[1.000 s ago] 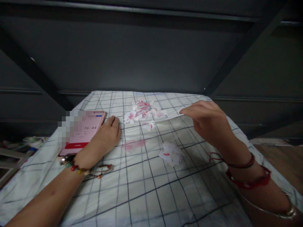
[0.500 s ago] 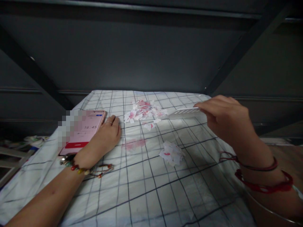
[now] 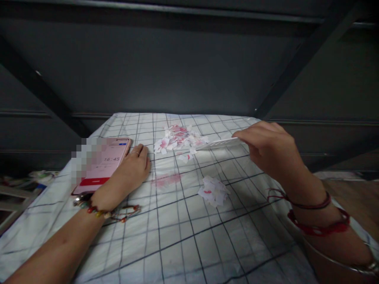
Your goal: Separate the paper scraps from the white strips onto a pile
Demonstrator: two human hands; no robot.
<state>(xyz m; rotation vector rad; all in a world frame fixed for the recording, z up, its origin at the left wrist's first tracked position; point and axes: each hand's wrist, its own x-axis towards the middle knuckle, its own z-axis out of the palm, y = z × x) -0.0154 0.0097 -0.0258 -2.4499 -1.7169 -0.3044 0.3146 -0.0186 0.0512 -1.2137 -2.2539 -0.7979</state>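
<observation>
My left hand point(image 3: 133, 167) rests flat on the cloth, fingers stretched, against the right side of a phone point(image 3: 102, 163) in a pink case. My right hand point(image 3: 269, 148) is raised over the right of the table and pinches a thin white slotted piece point(image 3: 220, 143). Held nearly edge-on, this flat piece points left, its far end by a heap of torn paper scraps point(image 3: 180, 136) with pink and red marks. A smaller pile of white paper scraps point(image 3: 213, 191) lies nearer me. Between my hands is a faint pink patch point(image 3: 166, 180).
A white cloth with dark grid lines point(image 3: 177, 244) covers the table. Behind it stands a dark panel point(image 3: 166, 67) with slanted struts. At the lower left is a pale slatted frame point(image 3: 17, 193), and wooden floor point(image 3: 349, 187) shows at right.
My right hand has moved left with the white slotted piece, whose far end now comes lower and closer to the heap. My left hand and both paper piles look the same.
</observation>
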